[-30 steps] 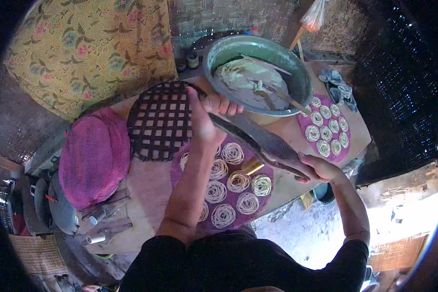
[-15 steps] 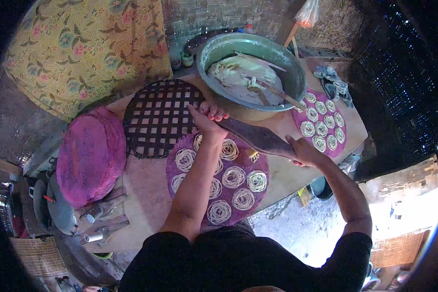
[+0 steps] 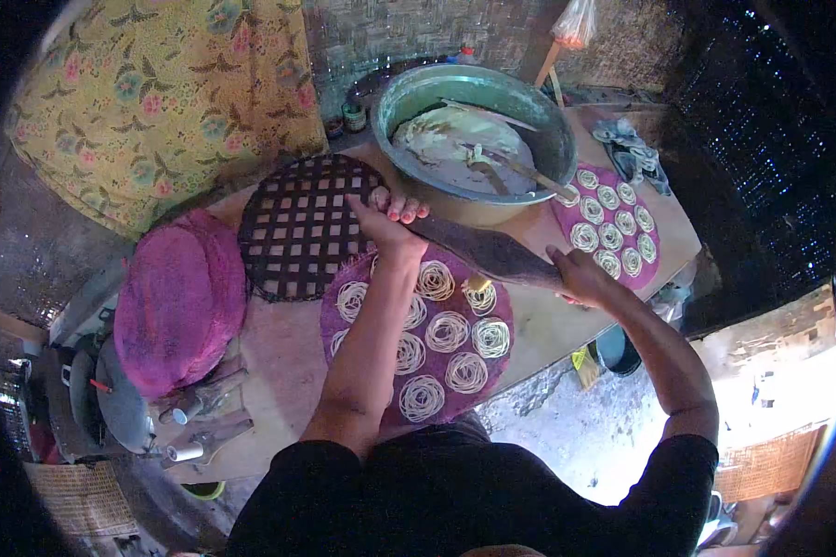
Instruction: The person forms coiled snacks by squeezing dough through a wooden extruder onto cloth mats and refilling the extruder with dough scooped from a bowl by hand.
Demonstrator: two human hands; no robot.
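Note:
Both my hands are on a long dark wooden hand press, which lies slantwise over a round purple mat. My left hand grips its far left end, thumb sticking out. Around the right end my right hand is closed. Below the press, a yellowish nozzle-like piece shows just above a small noodle coil. Several pale noodle coils sit on the mat, some hidden by my left forearm.
Behind the press stands a large green basin holding dough and sticks. A dark lattice tray and stacked pink mats are at left. Another mat with coils lies at right, beside a crumpled cloth.
Noodle strands under the nozzle have grown from a small tuft into a round coil. The hands and press have shifted slightly, staying over the same mat; the whole view has moved a little.

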